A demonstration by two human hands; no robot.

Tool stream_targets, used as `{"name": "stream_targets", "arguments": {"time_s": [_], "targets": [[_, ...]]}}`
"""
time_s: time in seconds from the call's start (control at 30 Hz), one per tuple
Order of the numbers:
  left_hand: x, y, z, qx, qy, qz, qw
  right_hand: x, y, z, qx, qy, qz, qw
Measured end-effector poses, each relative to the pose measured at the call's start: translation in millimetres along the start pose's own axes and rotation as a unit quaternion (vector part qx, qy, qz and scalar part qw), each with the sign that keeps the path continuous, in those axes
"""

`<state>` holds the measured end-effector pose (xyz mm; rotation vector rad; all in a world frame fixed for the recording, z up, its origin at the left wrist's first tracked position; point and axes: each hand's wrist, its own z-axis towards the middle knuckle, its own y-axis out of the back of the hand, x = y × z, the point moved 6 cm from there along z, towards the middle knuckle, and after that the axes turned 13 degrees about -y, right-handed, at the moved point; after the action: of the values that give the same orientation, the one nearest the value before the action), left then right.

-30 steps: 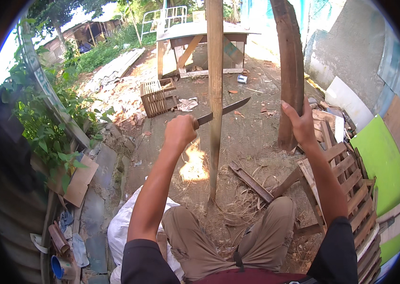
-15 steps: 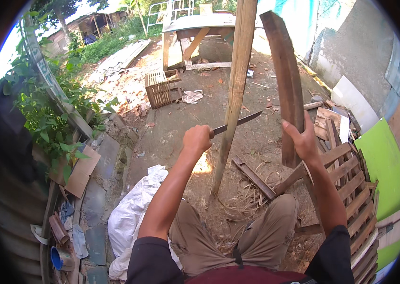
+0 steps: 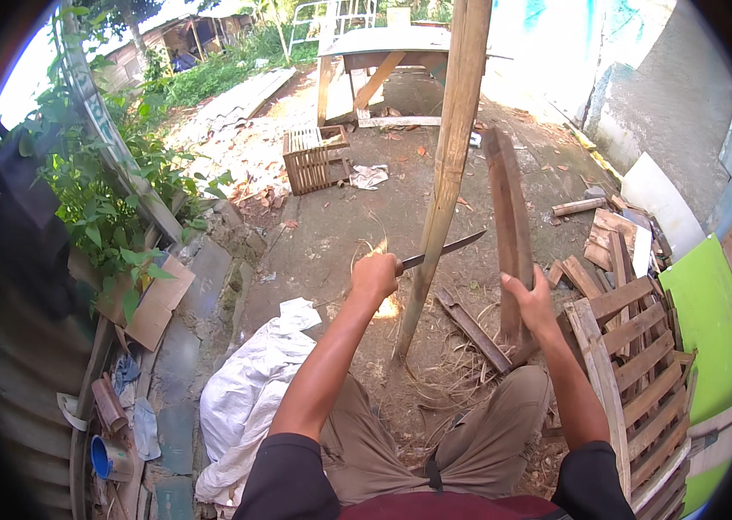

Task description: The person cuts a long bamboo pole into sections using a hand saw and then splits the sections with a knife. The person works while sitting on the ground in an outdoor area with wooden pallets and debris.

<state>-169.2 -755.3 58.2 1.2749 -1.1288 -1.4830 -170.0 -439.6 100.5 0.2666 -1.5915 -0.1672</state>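
Observation:
My left hand (image 3: pixel 375 276) is closed round the handle of a knife (image 3: pixel 455 246). Its long dark blade points right and crosses the slanting wooden pole (image 3: pixel 446 169). Right of the pole, my right hand (image 3: pixel 531 299) grips a dark brown wooden slat (image 3: pixel 510 225) near its lower end. The slat stands nearly upright and is slightly smeared by motion. On the ground between the pole's foot and the slat lies a grooved brown strip (image 3: pixel 472 331), with thin curled shavings (image 3: pixel 435 381) around it.
A white sack (image 3: pixel 253 373) lies by my left leg. Slatted wooden pallets (image 3: pixel 643 373) and a green panel (image 3: pixel 712 321) lean at the right. Further off are a tipped wooden crate (image 3: pixel 310 163) and a table (image 3: pixel 392 41). A blue-lined bucket (image 3: pixel 110 459) sits lower left.
My right hand has brought the slat down and slightly left, so its top is much lower. My left hand and the knife sit a little lower, still at the pole. The view has shifted slightly.

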Motion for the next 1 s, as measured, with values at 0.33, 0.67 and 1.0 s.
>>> {"name": "stream_targets", "arguments": {"time_s": [0.33,0.67,1.0], "targets": [[-6,-18,25,0.06,-0.02,0.117,0.991,-173,-66,-24,0.098,-0.157,-0.155,0.97],[23,-93,-30,-0.134,0.004,-0.19,0.973,-245,-74,-44,-0.184,-0.222,-0.092,0.953],[-14,-128,-63,-0.088,0.098,-0.613,0.779,-343,-114,-58,-0.078,-0.307,-0.374,0.872]]}}
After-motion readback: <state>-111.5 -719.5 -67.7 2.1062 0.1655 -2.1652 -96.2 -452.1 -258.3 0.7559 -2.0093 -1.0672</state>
